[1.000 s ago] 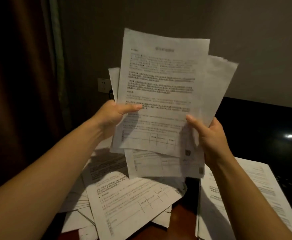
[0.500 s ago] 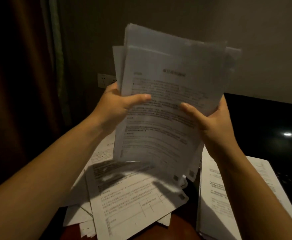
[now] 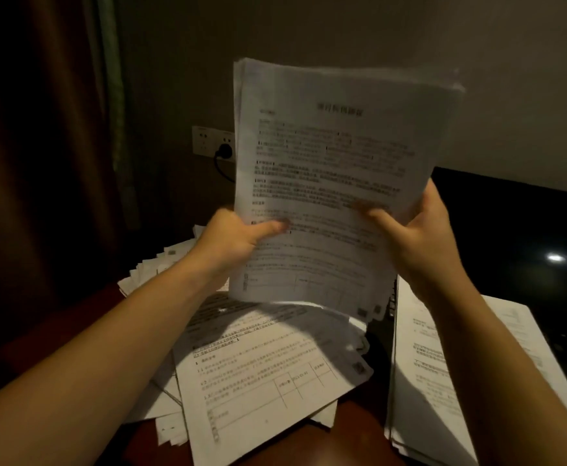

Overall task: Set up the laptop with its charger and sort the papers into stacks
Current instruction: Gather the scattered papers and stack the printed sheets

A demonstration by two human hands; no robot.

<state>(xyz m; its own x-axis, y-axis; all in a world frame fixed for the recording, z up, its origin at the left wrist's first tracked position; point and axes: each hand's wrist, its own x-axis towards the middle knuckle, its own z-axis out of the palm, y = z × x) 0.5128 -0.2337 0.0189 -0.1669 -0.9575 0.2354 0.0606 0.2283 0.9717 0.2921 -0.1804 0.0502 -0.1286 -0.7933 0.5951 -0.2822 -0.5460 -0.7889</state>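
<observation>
I hold a sheaf of printed papers (image 3: 339, 156) upright in front of me, its sheets nearly squared together. My left hand (image 3: 238, 237) grips its left edge, thumb across the front page. My right hand (image 3: 410, 230) grips the right edge, thumb on the front, fingers behind. Below lies a loose, messy pile of papers (image 3: 258, 371) on the reddish desk. A tidier stack (image 3: 423, 381) lies to the right. The open black laptop (image 3: 517, 230) stands at the right, its keyboard partly under the stack. A black plug (image 3: 224, 151) sits in the wall socket, its cable running behind the sheaf.
A white wall socket plate (image 3: 204, 139) is on the grey wall behind the desk. A dark curtain (image 3: 46, 146) hangs at the left. The desk's wooden surface (image 3: 285, 445) shows between the two paper piles near the front edge.
The fanned-out sheets have been drawn together into one nearly even sheaf, and both hands have shifted up along its side edges.
</observation>
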